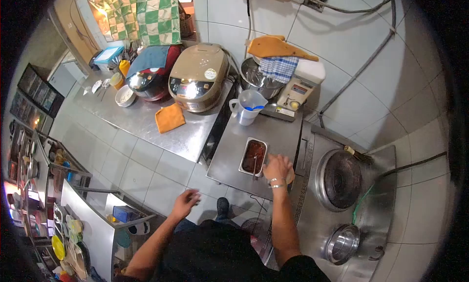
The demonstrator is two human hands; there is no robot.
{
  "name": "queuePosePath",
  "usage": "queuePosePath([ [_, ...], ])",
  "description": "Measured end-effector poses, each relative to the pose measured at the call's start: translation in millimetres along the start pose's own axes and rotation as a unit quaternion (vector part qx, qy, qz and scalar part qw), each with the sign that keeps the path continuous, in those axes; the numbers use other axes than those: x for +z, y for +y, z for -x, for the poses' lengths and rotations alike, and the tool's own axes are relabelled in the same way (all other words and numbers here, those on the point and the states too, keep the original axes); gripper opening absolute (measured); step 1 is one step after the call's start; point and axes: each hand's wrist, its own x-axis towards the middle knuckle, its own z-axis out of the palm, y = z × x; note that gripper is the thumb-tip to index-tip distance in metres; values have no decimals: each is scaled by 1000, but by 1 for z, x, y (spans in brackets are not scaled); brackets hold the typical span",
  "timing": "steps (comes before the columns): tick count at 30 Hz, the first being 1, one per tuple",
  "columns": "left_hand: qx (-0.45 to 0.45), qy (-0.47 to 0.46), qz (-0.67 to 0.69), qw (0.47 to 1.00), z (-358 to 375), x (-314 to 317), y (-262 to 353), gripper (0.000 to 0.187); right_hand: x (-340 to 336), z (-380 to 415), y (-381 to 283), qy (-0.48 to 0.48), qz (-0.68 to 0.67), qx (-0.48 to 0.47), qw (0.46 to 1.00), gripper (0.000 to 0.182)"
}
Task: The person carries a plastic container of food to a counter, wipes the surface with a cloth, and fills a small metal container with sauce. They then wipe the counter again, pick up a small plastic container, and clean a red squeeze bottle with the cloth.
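Note:
My right hand (277, 168) is over the steel counter, just right of a rectangular metal pan (242, 170). Dark red sauce (252, 155) fills the pan, and a spoon (255, 165) stands in it, its handle leaning over the near rim. The fingers of this hand are bent downward around something pale and rounded at its right side, mostly hidden; I cannot tell what it is. My left hand (186, 204) hangs in the air over the floor, fingers loosely curled and thumb apart, with nothing in it.
Behind the pan stand a plastic measuring jug (246, 117) and a mixer (298, 89) with its steel bowl. Two rice cookers (199, 74) and an orange cloth (170, 118) are on the left counter. A stove with a dark round pan (343, 178) and a steel pot (342, 244) is at right.

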Motion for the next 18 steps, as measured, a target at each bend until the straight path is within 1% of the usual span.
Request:
queuePosePath([
  [1, 13, -37, 24, 999, -26, 22, 13, 36, -1, 6, 14, 1, 1, 3, 1000, 54],
  [3, 21, -81, -42, 996, -80, 65, 30, 37, -4, 17, 49, 7, -48, 24, 999, 87],
  [4, 8, -75, -92, 993, -103, 84, 40, 42, -5, 23, 62, 11, -73, 34, 997, 105],
  [5, -5, -68, -141, 988, -122, 101, 45, 47, -5, 29, 69, 13, -73, 38, 997, 105],
  [6, -3, -70, -142, 987, -140, 115, 41, 47, -5, 33, 74, 6, -61, 23, 998, 105],
  [8, 111, -17, -297, 948, -170, 134, 33, 57, 4, 37, 88, 0, -50, 1, 999, 106],
  [9, 111, -12, -296, 949, -175, 139, 39, 57, 19, 37, 98, -5, -103, -24, 994, 111],
  [10, 90, -43, -289, 952, -176, 143, 44, 58, 23, 36, 98, -13, -157, -48, 986, 116],
  [11, 66, -77, -281, 954, -174, 145, 46, 60, 27, 39, 99, -18, -160, -49, 986, 116],
  [12, 75, -59, -283, 954, -180, 145, 29, 56, 20, 46, 95, -9, -156, -44, 987, 115],
  [14, 55, -72, -284, 955, -164, 145, 49, 56, 13, 54, 88, 1, -155, -36, 987, 114],
  [15, 38, -85, -282, 955, -160, 145, 54, 55, 14, 58, 86, -8, -157, -14, 987, 114],
  [16, 38, -87, -284, 954, -161, 144, 47, 55, 13, 61, 84, -17, -159, 9, 987, 113],
  [18, 76, -106, -256, 958, -156, 142, 39, 56, 11, 69, 82, -15, -164, 2, 986, 113],
])
